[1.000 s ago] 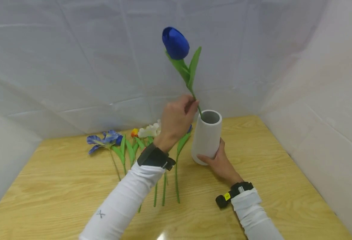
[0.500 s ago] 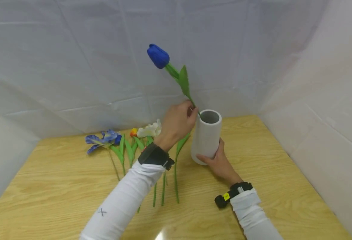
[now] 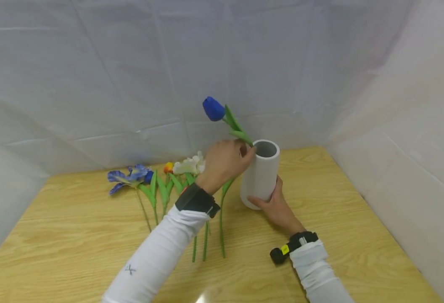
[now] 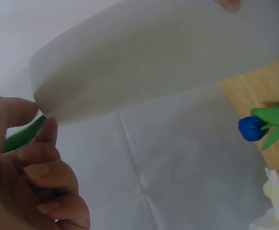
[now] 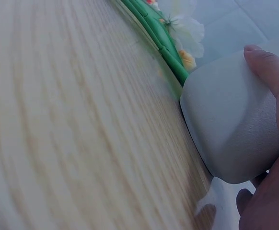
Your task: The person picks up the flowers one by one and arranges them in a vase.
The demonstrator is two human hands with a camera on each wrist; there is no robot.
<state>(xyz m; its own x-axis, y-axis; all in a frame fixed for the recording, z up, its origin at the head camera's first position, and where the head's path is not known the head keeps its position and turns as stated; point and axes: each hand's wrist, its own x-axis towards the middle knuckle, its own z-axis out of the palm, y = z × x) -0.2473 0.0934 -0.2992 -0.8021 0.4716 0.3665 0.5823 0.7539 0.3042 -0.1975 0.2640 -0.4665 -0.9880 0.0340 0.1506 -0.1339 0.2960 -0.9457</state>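
We see a blue tulip (image 3: 213, 109) leaning up and to the left above the left hand (image 3: 225, 160), its bloom the high end, its long axis slanting down to the right toward the mouth of a white vase (image 3: 260, 179). The vase stands upright, its long axis vertical and its round opening facing up. Our left hand pinches the tulip's stem between thumb and forefinger, right at the vase's rim; how far the stem reaches inside we cannot tell. Our right hand (image 3: 280, 212) grips the vase low on its right side, thumb across the front, so the vase rises just above and left of that hand. To the right of the left fingertips, the rest of the opening shows grey inside. The wood tabletop (image 3: 343, 235) runs rightward from the right hand to its edge, while its rear edge passes beyond both hands. Left of the left hand lie a blue-violet flower (image 3: 131, 176), an orange bloom (image 3: 168, 168) and white petals (image 3: 189, 165), with green stems reaching beneath the forearm.
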